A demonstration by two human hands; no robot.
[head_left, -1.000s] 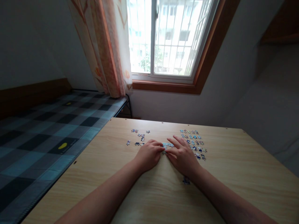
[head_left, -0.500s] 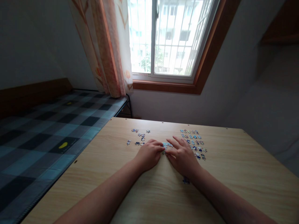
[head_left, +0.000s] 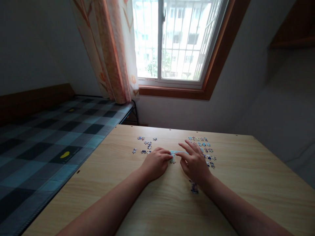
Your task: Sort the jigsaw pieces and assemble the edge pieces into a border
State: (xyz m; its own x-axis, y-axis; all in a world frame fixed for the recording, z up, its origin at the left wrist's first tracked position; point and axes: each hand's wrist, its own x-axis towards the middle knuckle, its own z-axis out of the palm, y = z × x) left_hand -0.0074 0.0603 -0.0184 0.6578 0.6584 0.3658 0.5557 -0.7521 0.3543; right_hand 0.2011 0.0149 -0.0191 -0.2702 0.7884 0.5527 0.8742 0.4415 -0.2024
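Note:
A small patch of joined jigsaw pieces (head_left: 173, 158), pale blue and mixed in colour, lies flat on the wooden table (head_left: 157, 209). My left hand (head_left: 157, 162) rests at its left edge, fingers bent together with the tips pressed on the pieces. Over its right side is my right hand (head_left: 194, 160), fingers spread and the index tip close to the patch; I see no piece in that hand. Rows of loose jigsaw pieces (head_left: 208, 150) sit beyond and right of the right hand, which partly covers them. Another cluster of pieces (head_left: 194, 187) lies near my right wrist.
More loose jigsaw pieces (head_left: 148, 144) are scattered on the table left of the patch. A bed with a checked cover (head_left: 81, 124) adjoins the table's left side. Beyond the far edge are a wall, a curtain (head_left: 113, 65) and a barred window (head_left: 180, 42).
My right hand has drawn back slightly to the right and its fingers have lifted from the patch, exposing more of it. My left hand stays at the left edge.

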